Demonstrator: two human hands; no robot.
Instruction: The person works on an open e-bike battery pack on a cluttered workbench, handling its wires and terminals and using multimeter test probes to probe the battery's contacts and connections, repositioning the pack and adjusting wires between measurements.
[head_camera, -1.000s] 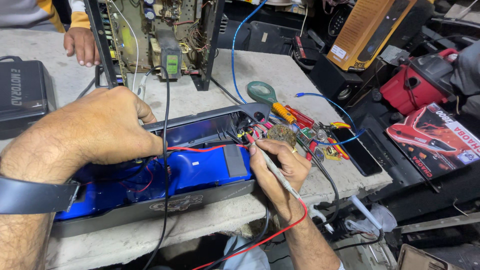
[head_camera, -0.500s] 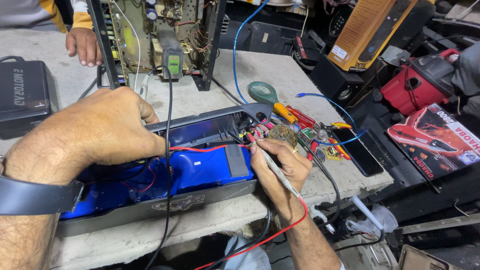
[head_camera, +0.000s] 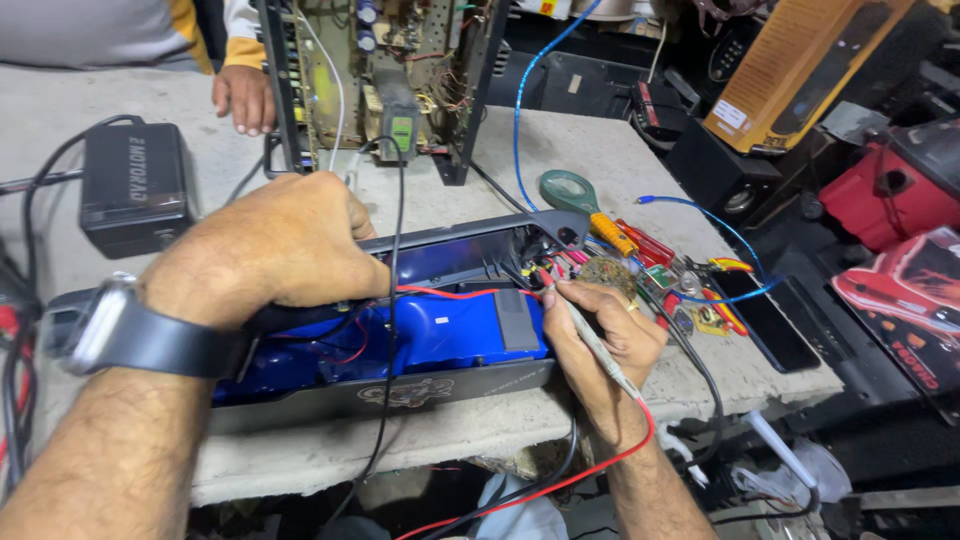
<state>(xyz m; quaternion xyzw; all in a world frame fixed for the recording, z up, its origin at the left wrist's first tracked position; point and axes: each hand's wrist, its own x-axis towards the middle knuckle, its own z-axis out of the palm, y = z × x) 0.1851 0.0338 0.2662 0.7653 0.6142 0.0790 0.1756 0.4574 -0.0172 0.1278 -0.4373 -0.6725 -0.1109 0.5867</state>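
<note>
A long dark open casing (head_camera: 440, 385) with a blue battery pack (head_camera: 430, 335) inside lies across the worn table (head_camera: 560, 150). My left hand (head_camera: 275, 245) rests on the casing's back rim and grips it, a watch on its wrist. My right hand (head_camera: 600, 345) holds a slim grey probe (head_camera: 590, 335) like a pen, its tip at the wiring near the casing's right end. A red lead (head_camera: 610, 455) runs from the probe down past my wrist. A thin red wire (head_camera: 450, 293) crosses the pack.
Behind the casing stands an open metal chassis of electronics (head_camera: 385, 75); another person's hand (head_camera: 243, 97) rests beside it. A black adapter box (head_camera: 135, 185) lies at left. Screwdrivers (head_camera: 640, 240), a magnifier (head_camera: 567, 190) and a dark phone (head_camera: 765, 320) lie at right. Boxes crowd beyond the table's edge.
Almost nothing has moved. My left hand stays on the casing and my right hand keeps the probe at the same spot; the view has shifted very slightly.
</note>
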